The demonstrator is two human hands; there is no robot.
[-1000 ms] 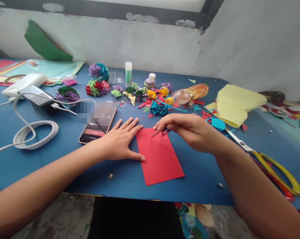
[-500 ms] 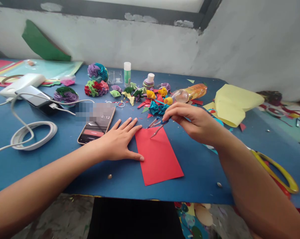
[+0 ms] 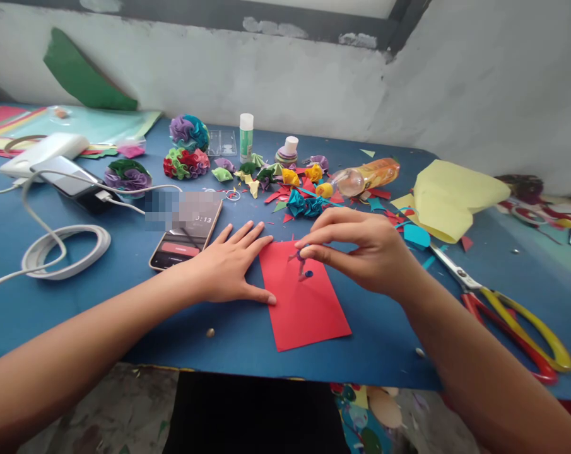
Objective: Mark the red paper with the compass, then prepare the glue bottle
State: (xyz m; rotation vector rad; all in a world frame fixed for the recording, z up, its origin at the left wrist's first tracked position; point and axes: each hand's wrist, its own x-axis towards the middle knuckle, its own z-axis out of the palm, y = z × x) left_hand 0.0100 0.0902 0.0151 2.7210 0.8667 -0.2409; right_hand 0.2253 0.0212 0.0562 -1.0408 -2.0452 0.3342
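Head cam: left hand (image 3: 228, 271) lies flat, fingers spread, pinning smooth red paper rectangle (image 3: 301, 299); right hand (image 3: 361, 249) pinches small metal compass (image 3: 300, 261) upright on it.

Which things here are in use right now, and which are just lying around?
In use:
left hand, flat on the table, thumb at the paper's edge
red paper
right hand, pinching a small compass upright on the paper

Lying about:
phone
paper flowers
glue stick
yellow paper
scissors
coiled cable
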